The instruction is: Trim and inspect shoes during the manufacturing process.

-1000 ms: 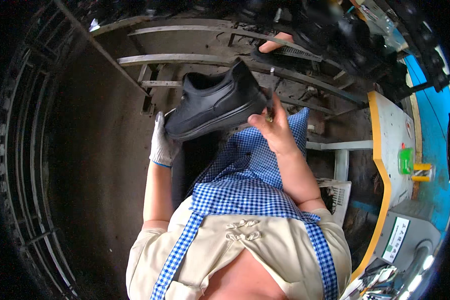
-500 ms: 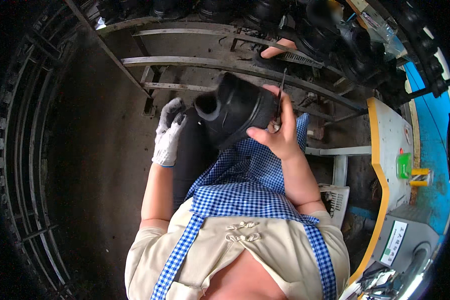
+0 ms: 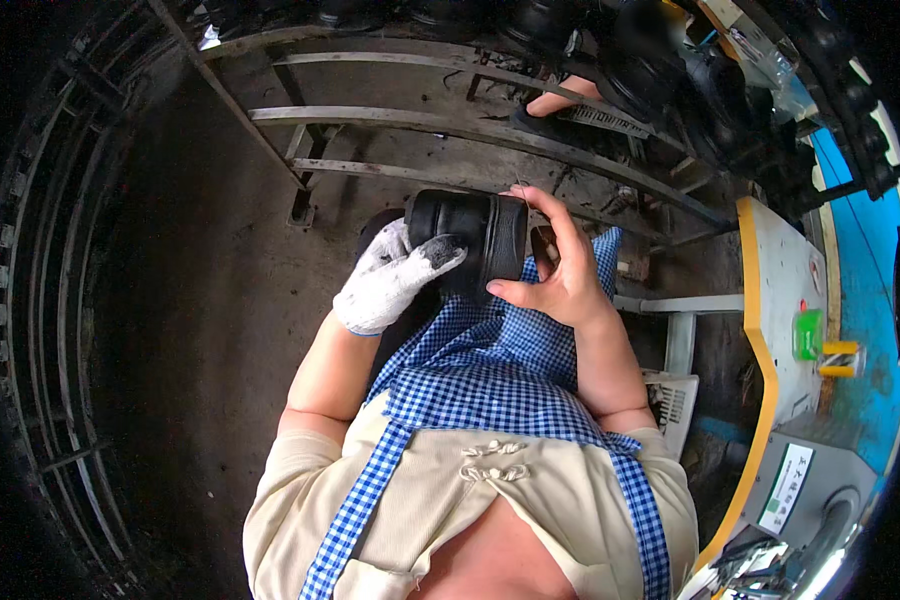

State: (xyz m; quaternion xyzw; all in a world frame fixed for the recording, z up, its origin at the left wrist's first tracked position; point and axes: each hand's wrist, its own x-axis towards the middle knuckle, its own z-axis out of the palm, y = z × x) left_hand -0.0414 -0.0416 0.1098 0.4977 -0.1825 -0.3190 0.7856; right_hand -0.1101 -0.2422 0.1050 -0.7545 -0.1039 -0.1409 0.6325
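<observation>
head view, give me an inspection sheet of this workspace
surface: dark, grimy floor below; no table seen
job's things: black shoe held up over the lap
clutter: white crate by the right elbow
hands: left hand, in a white glove, on the shoe's left side; right hand, bare, grips its right side
cables: nothing seen
surroundings: metal rails ahead, dark shoes above them, another person's hand there, yellow-edged machine at right
</observation>
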